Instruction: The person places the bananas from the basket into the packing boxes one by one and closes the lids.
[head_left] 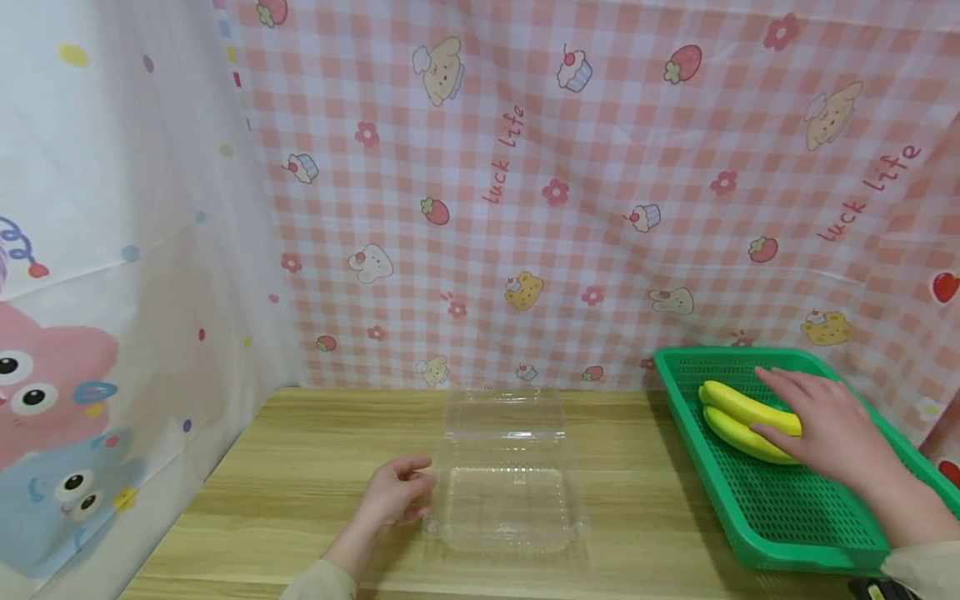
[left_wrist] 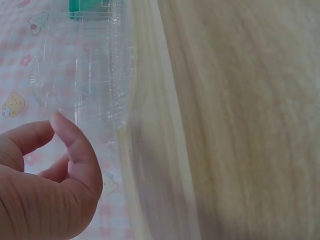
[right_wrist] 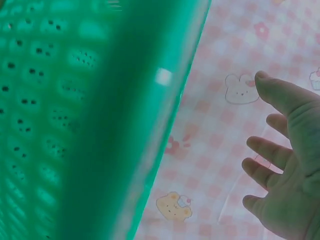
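Right hand [head_left: 825, 425] hides the bananas' [head_left: 738, 417] far ends.

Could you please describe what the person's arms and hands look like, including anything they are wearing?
Both hands are bare: no gloves, rings or watch show. The left hand comes out of a light beige sleeve that ends at the wrist. The right hand has a matching beige sleeve cuff at the picture's lower right corner. No markings show on either sleeve.
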